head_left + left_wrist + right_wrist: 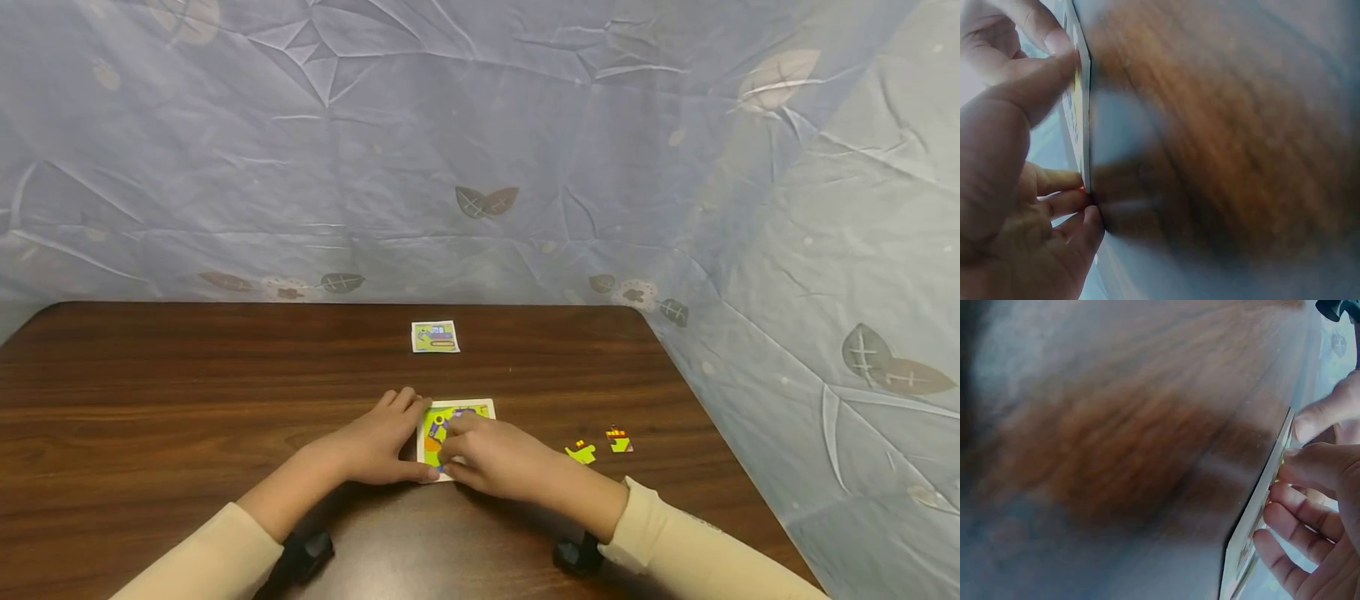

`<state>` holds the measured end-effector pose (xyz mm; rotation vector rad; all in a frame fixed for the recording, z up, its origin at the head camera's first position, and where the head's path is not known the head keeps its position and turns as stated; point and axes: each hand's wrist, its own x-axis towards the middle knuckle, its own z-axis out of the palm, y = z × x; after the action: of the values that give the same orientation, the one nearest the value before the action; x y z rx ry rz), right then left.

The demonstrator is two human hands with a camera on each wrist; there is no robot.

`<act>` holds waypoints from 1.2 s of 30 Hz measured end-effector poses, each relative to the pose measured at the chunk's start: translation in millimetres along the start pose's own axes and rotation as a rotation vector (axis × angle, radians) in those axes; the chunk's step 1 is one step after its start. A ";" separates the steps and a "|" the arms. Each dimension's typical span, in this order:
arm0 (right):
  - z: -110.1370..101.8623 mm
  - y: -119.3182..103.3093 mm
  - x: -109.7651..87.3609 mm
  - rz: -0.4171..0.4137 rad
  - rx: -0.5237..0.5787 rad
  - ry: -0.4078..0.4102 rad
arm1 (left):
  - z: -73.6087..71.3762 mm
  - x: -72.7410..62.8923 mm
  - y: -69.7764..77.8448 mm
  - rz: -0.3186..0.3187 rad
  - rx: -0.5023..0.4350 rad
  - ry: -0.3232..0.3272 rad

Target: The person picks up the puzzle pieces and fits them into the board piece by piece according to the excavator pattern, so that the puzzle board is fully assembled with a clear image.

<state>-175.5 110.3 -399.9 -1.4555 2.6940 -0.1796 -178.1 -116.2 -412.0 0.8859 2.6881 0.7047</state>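
Observation:
A small picture puzzle board [431,442] with a white border and green, purple and orange print lies on the table. My left hand [382,442] holds it at the left side, thumb along the near edge, fingers at the far left corner. Over the board's right part sits my right hand [487,457], fingers bent down onto the picture. The right thumb [1319,465] and fingertips touch the board in the right wrist view; whether a piece lies between them is hidden. The board's pale edge [1086,119] shows side-on in the left wrist view.
Two loose puzzle pieces, one green-yellow [581,452] and one with red and yellow [619,439], lie right of the board. Beyond it is a small picture card [435,337] showing an excavator. A leaf-patterned cloth [480,150] hangs behind the dark wooden table [187,375].

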 end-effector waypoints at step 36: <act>-15.3 102.9 -148.2 0.227 0.174 0.019 | -1.5 1.5 7.1 -0.074 0.030 -0.035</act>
<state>-181.5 291.3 -397.5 -1.0983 2.7510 -0.4030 -176.3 -110.8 -407.1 0.7930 2.6917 0.6281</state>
